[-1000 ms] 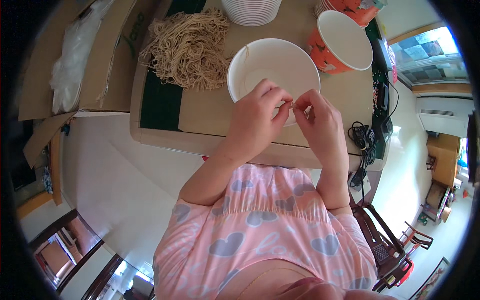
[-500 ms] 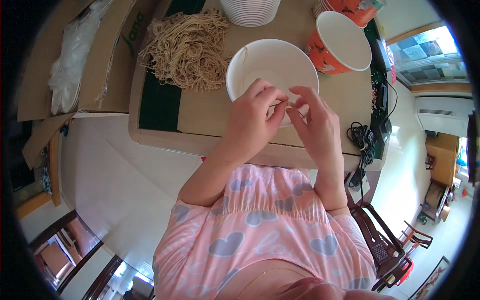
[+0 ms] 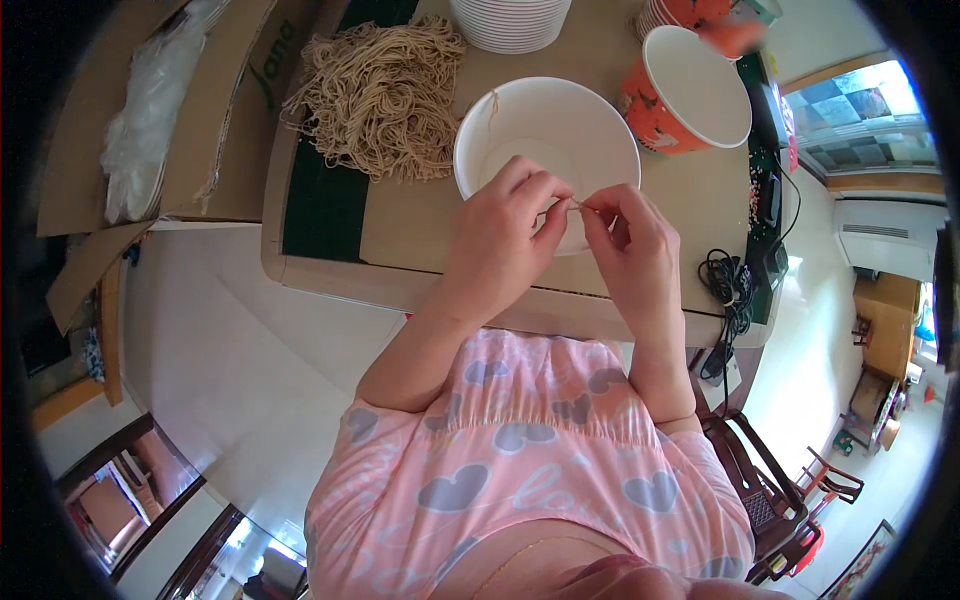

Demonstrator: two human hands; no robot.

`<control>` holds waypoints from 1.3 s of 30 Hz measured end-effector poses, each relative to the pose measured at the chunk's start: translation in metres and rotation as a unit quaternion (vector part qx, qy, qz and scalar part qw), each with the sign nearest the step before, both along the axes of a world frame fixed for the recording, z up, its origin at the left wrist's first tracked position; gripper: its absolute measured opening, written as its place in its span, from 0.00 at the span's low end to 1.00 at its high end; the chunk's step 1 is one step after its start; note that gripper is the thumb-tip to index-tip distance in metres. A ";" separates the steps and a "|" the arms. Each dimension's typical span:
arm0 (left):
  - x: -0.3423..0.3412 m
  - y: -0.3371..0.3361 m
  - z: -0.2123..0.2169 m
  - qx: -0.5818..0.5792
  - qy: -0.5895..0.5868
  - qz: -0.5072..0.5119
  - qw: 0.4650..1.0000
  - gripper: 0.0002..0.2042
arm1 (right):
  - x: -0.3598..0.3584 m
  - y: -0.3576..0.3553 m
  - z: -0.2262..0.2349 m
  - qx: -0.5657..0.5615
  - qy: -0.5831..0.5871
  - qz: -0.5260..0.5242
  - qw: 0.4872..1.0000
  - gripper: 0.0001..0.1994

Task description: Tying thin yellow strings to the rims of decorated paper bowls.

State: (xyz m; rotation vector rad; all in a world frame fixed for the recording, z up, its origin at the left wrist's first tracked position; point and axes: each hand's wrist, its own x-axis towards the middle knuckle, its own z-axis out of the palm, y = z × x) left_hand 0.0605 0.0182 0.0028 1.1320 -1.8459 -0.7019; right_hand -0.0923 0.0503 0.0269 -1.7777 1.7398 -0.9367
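Observation:
Pinched between the fingertips of my left hand (image 3: 503, 238) and my right hand (image 3: 640, 248) is a thin tan string (image 3: 574, 206), with a small twist or knot in the middle. Both hands are over the near side of a large white paper bucket (image 3: 530, 110). A strand of the same colour lies over the bucket's far left rim and down its inner wall. To the left is a loose heap of tan string (image 3: 385, 100). The bucket's near wall is partly hidden by my hands.
A stack of white containers (image 3: 512, 22) stands behind the bucket. Orange patterned paper buckets (image 3: 660, 112) are at the far right. A coiled black cable (image 3: 735, 288) hangs at the table's right edge. On the left is an open cardboard box (image 3: 225, 110) holding clear plastic wrapping (image 3: 145, 140).
My right fingers have closed together on the string and drawn slightly right, leaving it taut between the hands. The left hand has barely moved. The view has shifted slightly.

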 end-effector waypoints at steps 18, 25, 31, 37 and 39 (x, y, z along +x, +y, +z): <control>0.000 0.000 0.001 0.012 0.002 -0.008 1.000 0.07 | 0.001 -0.001 -0.003 -0.022 0.002 0.021 1.000 0.09; -0.001 0.001 0.002 0.018 0.004 -0.004 1.000 0.07 | 0.001 -0.002 -0.002 -0.009 0.002 0.006 1.000 0.05; -0.001 0.000 0.001 0.012 0.012 -0.007 1.000 0.06 | 0.003 -0.004 -0.004 -0.019 0.024 0.013 0.999 0.04; -0.001 0.001 0.002 0.008 0.005 -0.006 1.000 0.07 | 0.005 -0.003 -0.001 -0.018 0.032 0.010 0.999 0.05; 0.000 0.001 0.001 0.012 0.009 -0.005 1.000 0.07 | 0.005 -0.002 0.000 0.010 0.036 0.003 0.999 0.05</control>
